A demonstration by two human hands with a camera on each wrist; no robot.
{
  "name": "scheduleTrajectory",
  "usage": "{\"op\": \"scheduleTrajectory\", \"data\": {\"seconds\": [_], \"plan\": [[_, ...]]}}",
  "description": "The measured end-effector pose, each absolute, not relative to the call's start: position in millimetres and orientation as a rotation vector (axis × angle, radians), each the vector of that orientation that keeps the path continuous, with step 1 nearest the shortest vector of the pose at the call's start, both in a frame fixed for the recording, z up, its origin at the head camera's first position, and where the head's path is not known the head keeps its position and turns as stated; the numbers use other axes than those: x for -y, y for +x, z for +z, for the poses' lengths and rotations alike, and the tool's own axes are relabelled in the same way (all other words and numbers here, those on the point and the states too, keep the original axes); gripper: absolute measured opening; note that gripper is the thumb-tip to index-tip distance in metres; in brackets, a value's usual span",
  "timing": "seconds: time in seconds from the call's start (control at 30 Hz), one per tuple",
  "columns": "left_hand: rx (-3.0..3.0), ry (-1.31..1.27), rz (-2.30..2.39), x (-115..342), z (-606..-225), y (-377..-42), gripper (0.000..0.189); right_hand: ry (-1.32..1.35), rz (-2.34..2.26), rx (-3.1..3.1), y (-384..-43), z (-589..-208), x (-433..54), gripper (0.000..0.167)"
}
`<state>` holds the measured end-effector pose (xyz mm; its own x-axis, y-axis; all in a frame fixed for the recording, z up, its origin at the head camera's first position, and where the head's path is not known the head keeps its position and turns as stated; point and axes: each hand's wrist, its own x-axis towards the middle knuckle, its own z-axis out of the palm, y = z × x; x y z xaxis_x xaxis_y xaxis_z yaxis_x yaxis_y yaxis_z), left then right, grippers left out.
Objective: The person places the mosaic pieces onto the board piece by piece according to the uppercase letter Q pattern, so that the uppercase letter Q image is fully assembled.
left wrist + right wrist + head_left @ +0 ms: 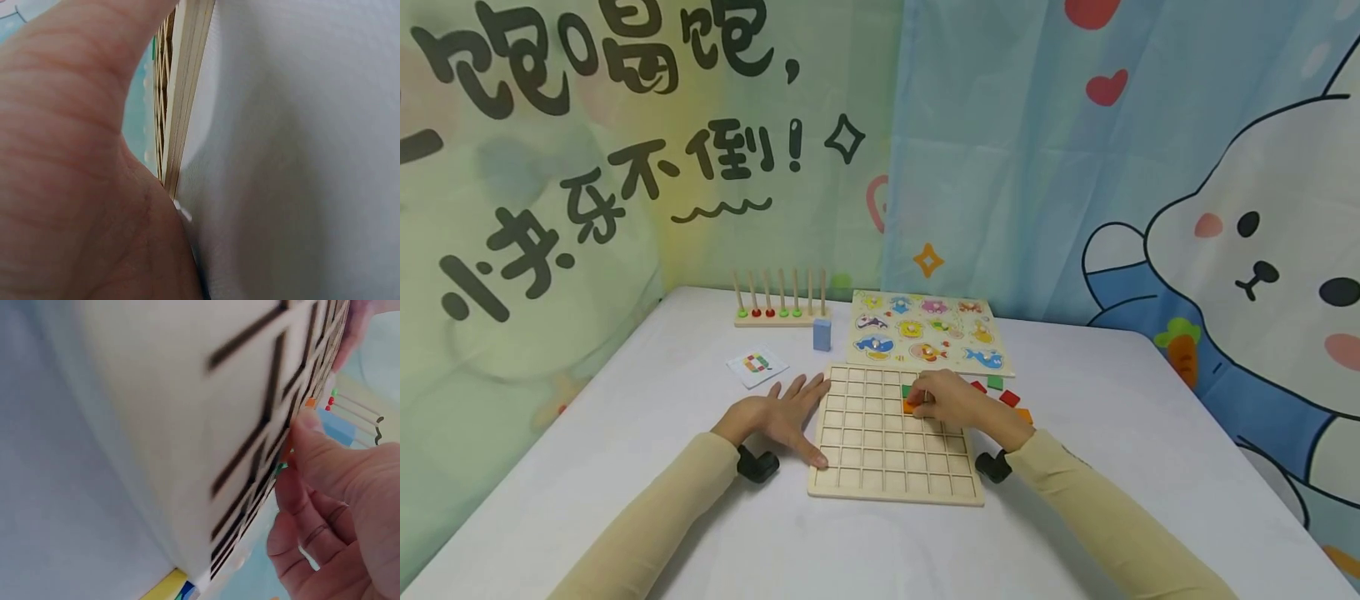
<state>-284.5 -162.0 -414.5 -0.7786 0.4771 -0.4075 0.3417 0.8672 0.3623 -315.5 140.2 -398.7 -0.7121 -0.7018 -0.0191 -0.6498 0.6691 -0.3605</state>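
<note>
A wooden grid board [880, 458] lies on the table between the two hands. My left hand [786, 419] has its fingers spread, with the thumb and fingertips touching the board's left edge. In the left wrist view the thumb side of the left hand [81, 150] is beside the board's layered edge [187, 94]. Over the upper right cells, my right hand [951, 400] pinches a small reddish tile [287, 447], mostly hidden by thumb and fingers. An orange tile [908, 408] and a green tile [906, 390] show at these fingertips.
Loose red [1010, 398], green [995, 382] and orange tiles [1024, 415] lie right of the board. Behind are an animal peg puzzle [891, 327], a blue block [822, 335], a bead-and-rod stand [775, 322] and a pattern card [747, 375]. Printed curtains [985, 208] hang behind the table.
</note>
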Motion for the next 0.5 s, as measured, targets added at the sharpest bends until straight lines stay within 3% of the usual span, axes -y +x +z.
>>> {"op": "scheduleTrajectory", "data": {"seconds": [0.5], "plan": [[-2.525,0.593,0.349,162.5,-414.1,-285.2,0.136,-1.247,-0.639,-2.746,-317.6,-404.8,-144.4,0.004]]}}
